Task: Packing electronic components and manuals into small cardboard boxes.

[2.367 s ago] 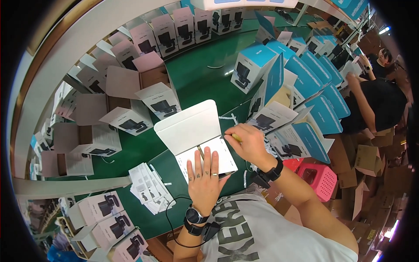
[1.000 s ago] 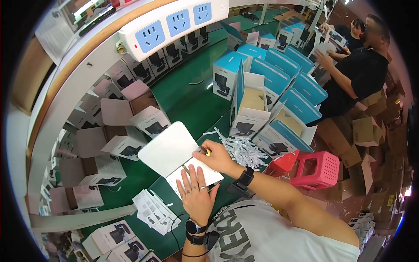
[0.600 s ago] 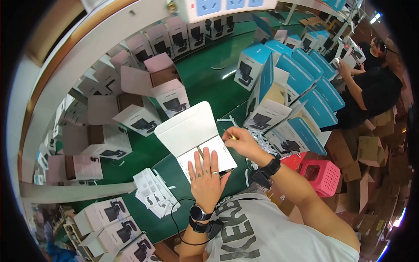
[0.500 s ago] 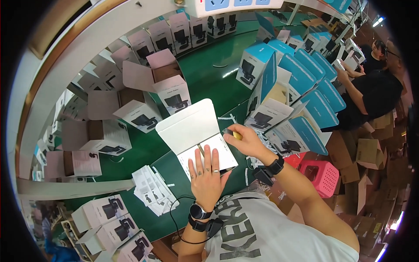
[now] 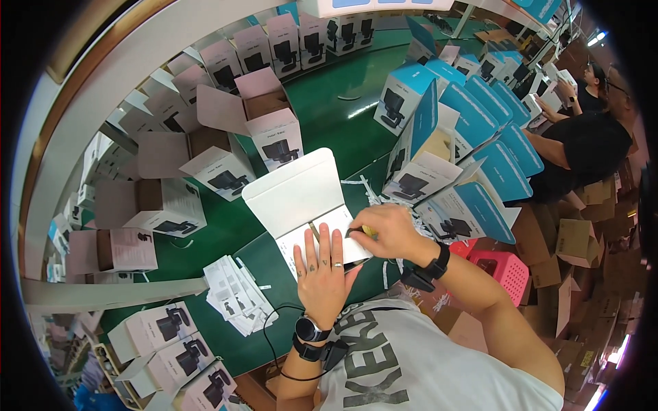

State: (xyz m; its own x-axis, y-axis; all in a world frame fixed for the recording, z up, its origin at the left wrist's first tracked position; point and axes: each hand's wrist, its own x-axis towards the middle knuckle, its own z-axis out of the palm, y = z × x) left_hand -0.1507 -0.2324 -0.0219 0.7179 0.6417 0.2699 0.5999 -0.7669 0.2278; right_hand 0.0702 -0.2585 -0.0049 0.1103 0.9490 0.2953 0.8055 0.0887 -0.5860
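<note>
An open white carton (image 5: 291, 198) lies on the green table in front of me, its wide lid flap raised toward the far side. My left hand (image 5: 321, 274) rests flat on its inner white panel, fingers stretched out and holding nothing. A dark slot shows in the panel just beyond my fingers. My right hand (image 5: 391, 233) is closed at the carton's right side, with its fingertips down by the panel. It grips a small yellow and dark thing that is mostly hidden by the fingers, so its kind cannot be made out.
Open pinkish-white boxes (image 5: 274, 140) line the left and far left. Boxes with blue flaps (image 5: 469, 113) crowd the right. A stack of printed leaflets (image 5: 236, 294) lies left of me, and white paper strips (image 5: 373, 192) are scattered rightward. A pink plastic stool (image 5: 510, 274) and two people are farther right.
My right hand has moved in over the carton's right side and turned palm down, hiding most of the yellow thing. My left hand stays flat on the panel.
</note>
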